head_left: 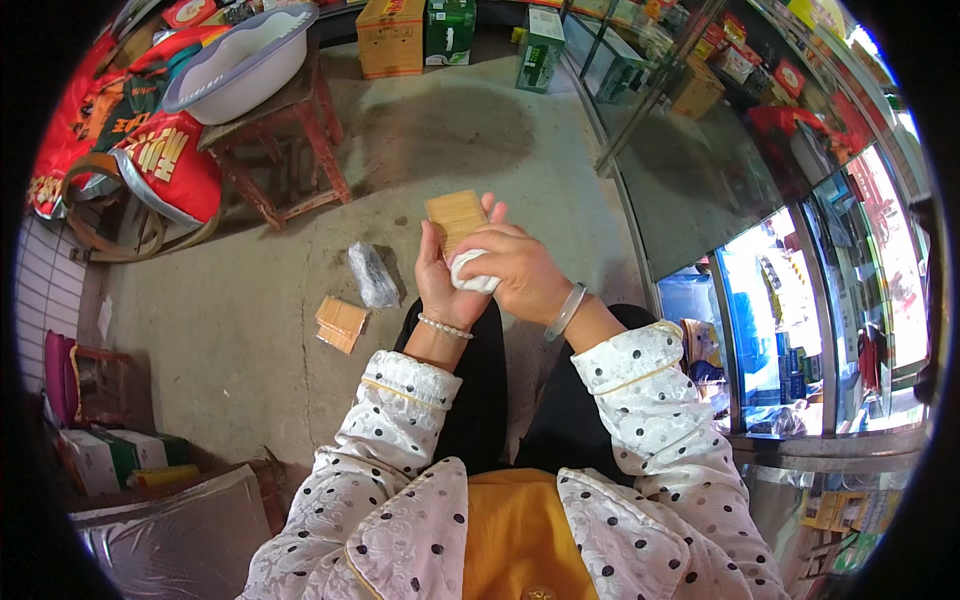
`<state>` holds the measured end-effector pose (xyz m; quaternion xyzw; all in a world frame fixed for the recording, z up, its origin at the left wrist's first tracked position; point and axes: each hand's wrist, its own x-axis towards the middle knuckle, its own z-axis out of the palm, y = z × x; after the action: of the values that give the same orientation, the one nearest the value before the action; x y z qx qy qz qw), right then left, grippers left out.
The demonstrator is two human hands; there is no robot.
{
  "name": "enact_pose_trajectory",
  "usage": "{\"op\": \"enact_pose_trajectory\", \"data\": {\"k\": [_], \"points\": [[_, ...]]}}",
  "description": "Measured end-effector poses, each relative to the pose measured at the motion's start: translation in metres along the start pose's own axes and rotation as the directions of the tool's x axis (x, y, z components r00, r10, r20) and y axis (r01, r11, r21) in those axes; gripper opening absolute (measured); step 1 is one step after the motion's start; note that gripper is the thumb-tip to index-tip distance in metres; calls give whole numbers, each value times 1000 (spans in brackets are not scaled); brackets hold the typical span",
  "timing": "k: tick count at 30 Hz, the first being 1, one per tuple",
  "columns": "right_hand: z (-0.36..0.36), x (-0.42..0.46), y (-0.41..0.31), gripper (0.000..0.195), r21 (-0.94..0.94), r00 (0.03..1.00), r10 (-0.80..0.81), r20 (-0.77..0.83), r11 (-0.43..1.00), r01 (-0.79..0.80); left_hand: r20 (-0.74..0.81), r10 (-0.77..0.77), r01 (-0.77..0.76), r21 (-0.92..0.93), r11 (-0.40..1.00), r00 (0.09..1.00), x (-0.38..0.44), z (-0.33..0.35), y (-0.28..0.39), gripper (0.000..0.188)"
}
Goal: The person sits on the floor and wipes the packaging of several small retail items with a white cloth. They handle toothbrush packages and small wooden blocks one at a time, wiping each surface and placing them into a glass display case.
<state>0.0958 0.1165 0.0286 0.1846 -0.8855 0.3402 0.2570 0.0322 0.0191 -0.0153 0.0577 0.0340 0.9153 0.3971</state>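
Observation:
A flat, light wooden or bamboo rectangle (pixel 455 214), perhaps a bundle of toothpicks, rests in my left hand (pixel 442 289), its thumb along the left edge. Over its lower end, my right hand (pixel 517 266) grips a crumpled white cloth or tissue (pixel 474 271). The two hands are close together above my knees. On the floor to the left lie similar flat, tan packs in clear wrap (pixel 341 324), overlapping one another. Beside them is a crumpled clear plastic bag (pixel 373 276); its contents cannot be made out.
A worn red wooden stool (pixel 315 142) bears a white plastic basin (pixel 240 75) at the upper left, next to red bags (pixel 176 161). Cardboard boxes (pixel 390 41) stand at the far side. A glass display case (pixel 645 187) runs along the right.

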Motion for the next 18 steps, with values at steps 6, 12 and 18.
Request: {"op": "enact_pose_trajectory", "data": {"k": [6,12,18], "points": [[-12,-3,13,16,-147,998,59,-36,987,-63,-25,65,-66,-31,997,998,3,-2,4,65],[-19,-3,23,15,71,783,479,-396,867,-494,-143,154,-95,349,932,978,2,2,6,59],[1,5,11,63,766,599,796,91,328,-553,-151,118,-21,528,849,982,-6,32,-14,70]]}}
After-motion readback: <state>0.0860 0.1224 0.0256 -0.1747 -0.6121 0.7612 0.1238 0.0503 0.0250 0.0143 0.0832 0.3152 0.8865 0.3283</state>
